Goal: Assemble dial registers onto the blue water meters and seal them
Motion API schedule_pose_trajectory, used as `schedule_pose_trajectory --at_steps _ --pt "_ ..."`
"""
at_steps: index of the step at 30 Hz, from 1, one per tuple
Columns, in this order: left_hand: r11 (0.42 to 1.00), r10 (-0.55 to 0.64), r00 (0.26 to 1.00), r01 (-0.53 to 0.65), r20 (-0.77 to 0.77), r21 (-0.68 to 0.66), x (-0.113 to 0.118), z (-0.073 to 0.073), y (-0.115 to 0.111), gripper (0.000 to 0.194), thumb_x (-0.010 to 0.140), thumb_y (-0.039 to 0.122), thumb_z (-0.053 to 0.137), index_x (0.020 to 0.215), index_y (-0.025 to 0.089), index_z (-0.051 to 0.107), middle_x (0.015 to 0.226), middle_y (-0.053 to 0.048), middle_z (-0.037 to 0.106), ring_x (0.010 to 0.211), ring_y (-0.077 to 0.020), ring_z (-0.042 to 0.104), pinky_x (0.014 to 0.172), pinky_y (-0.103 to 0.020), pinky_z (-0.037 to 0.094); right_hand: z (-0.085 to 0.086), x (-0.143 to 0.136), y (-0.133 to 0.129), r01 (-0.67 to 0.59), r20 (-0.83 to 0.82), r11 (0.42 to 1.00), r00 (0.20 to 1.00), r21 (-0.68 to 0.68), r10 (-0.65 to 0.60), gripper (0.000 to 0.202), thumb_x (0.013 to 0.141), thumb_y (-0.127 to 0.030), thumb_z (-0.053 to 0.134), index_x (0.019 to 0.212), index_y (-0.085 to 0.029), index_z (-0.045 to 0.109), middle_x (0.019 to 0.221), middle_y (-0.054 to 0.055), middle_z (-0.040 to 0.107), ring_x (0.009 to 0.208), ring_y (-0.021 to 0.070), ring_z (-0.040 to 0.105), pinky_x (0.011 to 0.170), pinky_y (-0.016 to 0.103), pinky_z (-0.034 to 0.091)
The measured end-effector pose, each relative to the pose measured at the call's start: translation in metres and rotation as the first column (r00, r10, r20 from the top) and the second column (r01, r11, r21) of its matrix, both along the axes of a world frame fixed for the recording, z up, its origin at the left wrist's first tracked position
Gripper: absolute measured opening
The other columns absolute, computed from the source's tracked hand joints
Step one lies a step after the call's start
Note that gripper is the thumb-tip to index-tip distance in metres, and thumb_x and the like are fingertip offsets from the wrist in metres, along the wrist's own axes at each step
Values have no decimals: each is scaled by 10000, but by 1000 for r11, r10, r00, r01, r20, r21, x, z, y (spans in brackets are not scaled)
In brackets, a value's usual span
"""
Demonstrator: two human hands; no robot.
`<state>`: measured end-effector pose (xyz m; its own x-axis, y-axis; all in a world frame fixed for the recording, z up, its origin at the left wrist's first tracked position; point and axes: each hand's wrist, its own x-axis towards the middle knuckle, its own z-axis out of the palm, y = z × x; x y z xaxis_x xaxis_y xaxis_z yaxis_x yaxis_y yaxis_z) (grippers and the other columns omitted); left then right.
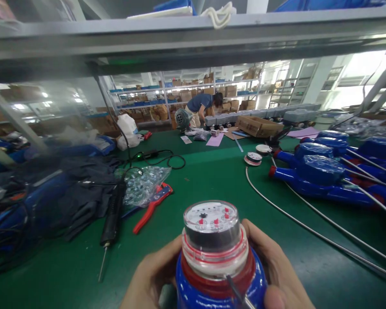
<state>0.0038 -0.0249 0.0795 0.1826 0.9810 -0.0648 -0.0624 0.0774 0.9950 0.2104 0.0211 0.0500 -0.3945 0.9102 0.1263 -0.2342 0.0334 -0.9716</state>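
Between my hands, at the bottom centre, stands a blue water meter point(218, 296) with a dark red collar. Its round register point(212, 227) sits on top under a clear cover, with a white dial face and small red pointers. My left hand point(154, 274) is wrapped round the meter's left side. The right side is gripped by my right hand point(276, 270), with the thumb low at the front. A thin grey metal piece point(236, 289) slants up to the collar near that thumb; its lower end is out of view.
On the left lie an electric screwdriver point(114, 214), red-handled cutters point(154, 206) and a bag of small parts point(144, 184). Several blue meters point(318, 176) with grey cables point(309, 223) stand right. A loose register point(253, 159) lies ahead. A person point(201, 105) bends over farther back. A shelf point(193, 43) crosses overhead.
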Motion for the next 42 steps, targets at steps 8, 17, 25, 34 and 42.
schedule_pose_trajectory --at_steps 8,17,25,34,42 --pt "995 99 995 -99 -1 4 6 -3 -7 876 457 455 884 1262 272 594 1193 -102 656 1129 -407 561 952 -492 482 -16 1 6 -86 30 996 996 -22 86 854 314 -923 586 833 -245 577 732 44 593 731 263 551 696 385 497" --pt "995 92 995 -91 27 -35 -8 -18 -8 915 446 311 915 1289 315 560 1278 -41 608 1197 -373 516 1002 -423 460 -2 1 5 -20 26 998 999 61 19 717 435 -878 613 742 -235 533 674 23 556 642 205 505 585 318 455" --pt "999 -26 998 28 58 -30 -9 -13 16 787 704 314 786 1399 252 422 1405 -94 482 1246 -345 472 1018 -460 426 -14 -3 37 -110 173 982 981 157 83 630 673 -710 635 1053 -211 584 1032 74 643 910 258 598 807 361 482" --pt "995 -92 995 92 32 27 -30 -41 26 863 709 39 700 1442 292 321 1448 -39 436 1322 -266 401 1117 -425 303 -33 -7 52 -358 112 927 931 109 346 631 765 -409 730 1300 -209 463 1294 114 552 1182 275 532 1025 439 415" --pt "981 -122 992 118 17 152 -30 -49 28 813 743 160 710 1447 246 312 1487 -86 363 1346 -286 355 1121 -433 285 -35 -7 53 -308 271 935 928 175 256 493 869 -479 570 1264 -202 467 1293 121 547 1203 279 510 1054 461 376"
